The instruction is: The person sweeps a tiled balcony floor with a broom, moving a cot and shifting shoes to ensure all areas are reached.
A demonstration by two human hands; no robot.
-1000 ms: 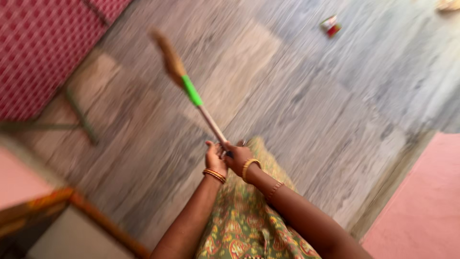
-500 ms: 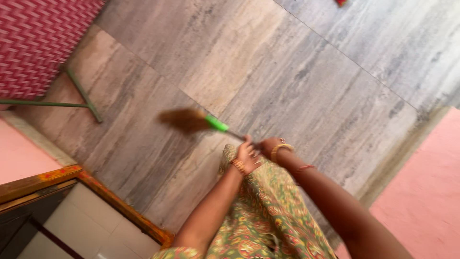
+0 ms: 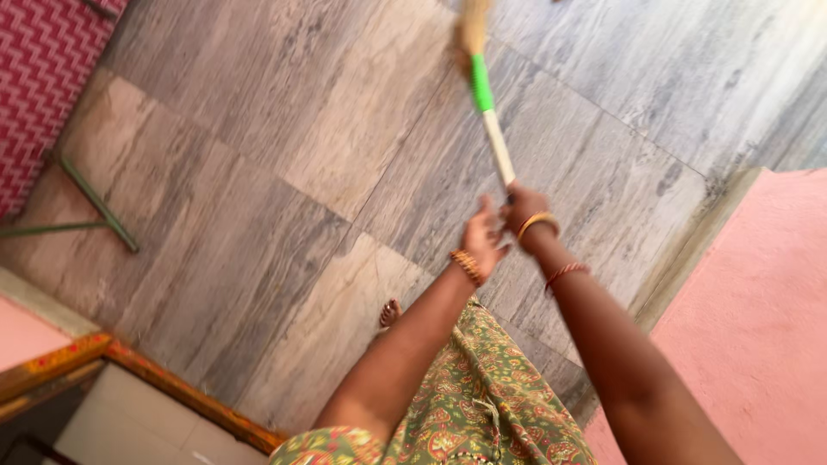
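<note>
One broom point(image 3: 488, 108), with a slim white stick, a green band and straw bristles, is gripped by the closed right hand point(image 3: 524, 209) over grey veined stone floor point(image 3: 258, 172); the left hand point(image 3: 482, 237) is held open beside it.

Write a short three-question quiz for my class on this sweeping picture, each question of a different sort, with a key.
1. True or false: the right hand grips the end of the broom.
2. Multiple choice: the band on the broom handle next to the bristles is A) red, B) green, C) blue.
3. Short answer: is the left hand closed round the handle, or beside it with open fingers?

Key
1. True; the white handle runs straight into that hand.
2. B.
3. It is beside the handle with open fingers; whether it touches the handle cannot be told through the blur.
</note>
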